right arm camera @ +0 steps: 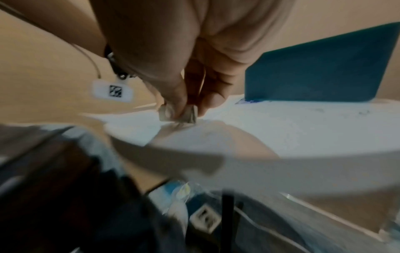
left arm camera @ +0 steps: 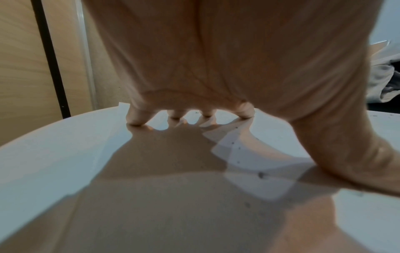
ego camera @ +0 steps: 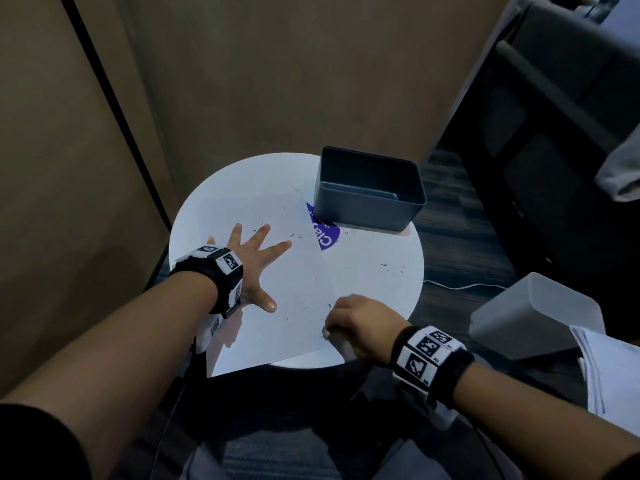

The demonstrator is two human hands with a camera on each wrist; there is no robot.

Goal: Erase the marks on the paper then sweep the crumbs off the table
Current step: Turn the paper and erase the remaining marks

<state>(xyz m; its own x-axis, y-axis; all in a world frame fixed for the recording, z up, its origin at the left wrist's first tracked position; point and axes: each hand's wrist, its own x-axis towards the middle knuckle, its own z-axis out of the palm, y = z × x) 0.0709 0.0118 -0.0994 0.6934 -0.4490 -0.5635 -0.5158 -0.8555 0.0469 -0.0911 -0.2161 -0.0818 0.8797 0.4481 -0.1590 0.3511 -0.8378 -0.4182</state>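
A white sheet of paper (ego camera: 294, 299) lies on the round white table (ego camera: 398, 289), strewn with dark eraser crumbs (ego camera: 294, 234). My left hand (ego camera: 254, 261) lies flat on the paper's left side, fingers spread and pressing down; the left wrist view shows its fingertips (left arm camera: 136, 119) touching the sheet. My right hand (ego camera: 353, 317) is at the paper's near right corner, pinching a small grey eraser (right arm camera: 177, 113) between thumb and fingers against the sheet. In the head view the eraser (ego camera: 326, 332) barely shows under the knuckles.
A dark blue-grey open bin (ego camera: 369, 192) stands at the table's far right edge, partly over a purple sticker (ego camera: 325, 233). A pale plastic container (ego camera: 533, 317) and stacked papers (ego camera: 606, 368) sit off the table to the right. A brown wall panel stands behind.
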